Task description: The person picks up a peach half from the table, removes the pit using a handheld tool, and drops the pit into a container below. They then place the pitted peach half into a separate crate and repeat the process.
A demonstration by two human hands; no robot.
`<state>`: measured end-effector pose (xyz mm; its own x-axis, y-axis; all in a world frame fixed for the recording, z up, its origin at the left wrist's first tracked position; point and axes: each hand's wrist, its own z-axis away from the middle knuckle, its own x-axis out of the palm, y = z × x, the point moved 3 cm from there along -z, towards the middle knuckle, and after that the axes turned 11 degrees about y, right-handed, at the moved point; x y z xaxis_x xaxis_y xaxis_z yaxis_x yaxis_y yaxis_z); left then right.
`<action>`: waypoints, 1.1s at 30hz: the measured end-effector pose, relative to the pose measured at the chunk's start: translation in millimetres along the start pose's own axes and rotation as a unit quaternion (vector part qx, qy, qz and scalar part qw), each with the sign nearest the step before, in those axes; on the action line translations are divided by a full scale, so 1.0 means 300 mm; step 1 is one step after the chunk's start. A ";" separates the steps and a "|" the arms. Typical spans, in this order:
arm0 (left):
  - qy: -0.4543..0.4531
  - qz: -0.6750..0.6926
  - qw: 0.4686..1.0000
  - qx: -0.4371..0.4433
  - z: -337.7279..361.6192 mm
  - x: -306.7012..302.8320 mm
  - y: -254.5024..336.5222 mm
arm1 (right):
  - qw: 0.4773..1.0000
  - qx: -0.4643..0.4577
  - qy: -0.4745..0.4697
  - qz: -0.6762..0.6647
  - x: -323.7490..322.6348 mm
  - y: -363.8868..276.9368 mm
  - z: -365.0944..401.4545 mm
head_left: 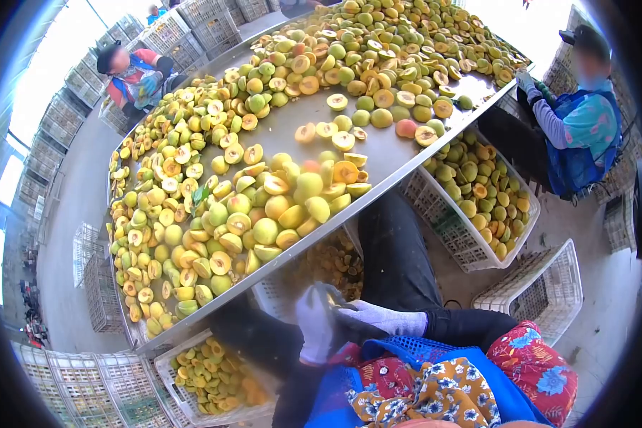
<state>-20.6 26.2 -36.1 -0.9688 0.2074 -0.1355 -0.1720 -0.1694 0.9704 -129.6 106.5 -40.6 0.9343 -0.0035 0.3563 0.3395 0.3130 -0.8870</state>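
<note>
Flat grey metal table (289,128): yellow-green round fruit (266,231) spread on top. White rectangular plastic crate (435,227), fruit inside, right along table's near edge. Stacked grey plastic lattice crates (210,30) behind table's far side.

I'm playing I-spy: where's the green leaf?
In the head view, the leaf lies left of centre, among the fruit on the table.

Left hand (315,324), right hand (374,317): pale lavender knit gloves (399,321), dark grey at fingers. Forearm sleeve (471,325): black. Upper sleeve (535,360): red, blue-flowered. Outer garment (328,403): bright blue, mesh section. Cloth (453,392): mustard, white-and-navy blossoms. Trousers (396,246): black.
</note>
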 end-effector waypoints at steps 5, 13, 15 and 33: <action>0.019 -0.062 0.993 0.101 0.032 -0.013 0.056 | 0.990 0.115 0.000 -0.087 0.022 -0.066 0.028; -0.002 -0.219 0.946 0.238 -0.047 -0.009 -0.032 | 0.921 -0.012 0.168 0.351 -0.025 -0.020 -0.003; 0.002 -0.245 0.931 0.269 -0.042 -0.019 -0.021 | 0.845 -0.129 0.149 0.498 0.001 -0.065 0.018; -0.053 0.238 0.967 -0.079 0.013 -0.059 -0.015 | 0.863 -0.114 0.189 0.454 0.068 -0.121 0.055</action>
<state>-1.9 27.0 -37.3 -0.9229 0.1651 0.3479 0.2556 -0.4133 0.8740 -124.8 110.6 3.7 0.7801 -0.1776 -0.5999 -0.5797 0.1555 -0.7998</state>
